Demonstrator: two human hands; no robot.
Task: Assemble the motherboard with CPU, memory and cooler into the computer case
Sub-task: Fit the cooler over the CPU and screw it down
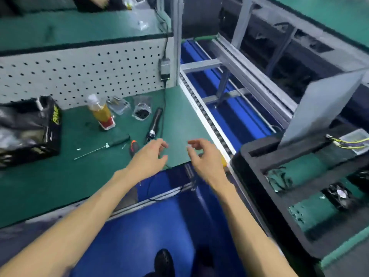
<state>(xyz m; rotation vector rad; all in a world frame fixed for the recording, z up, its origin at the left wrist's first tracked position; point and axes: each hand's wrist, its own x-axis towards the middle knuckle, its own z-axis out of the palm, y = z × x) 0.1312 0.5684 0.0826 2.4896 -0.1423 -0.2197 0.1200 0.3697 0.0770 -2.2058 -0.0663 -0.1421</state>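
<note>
I keep my left hand [148,156] and right hand [201,156] loosely spread, holding nothing, above the green bench mat [60,176], free to reach; the black open metal computer case [299,176] waits right of them

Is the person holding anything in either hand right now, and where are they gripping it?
Nothing. The left hand and right hand hover empty over the green bench, fingers loosely curled.
</note>
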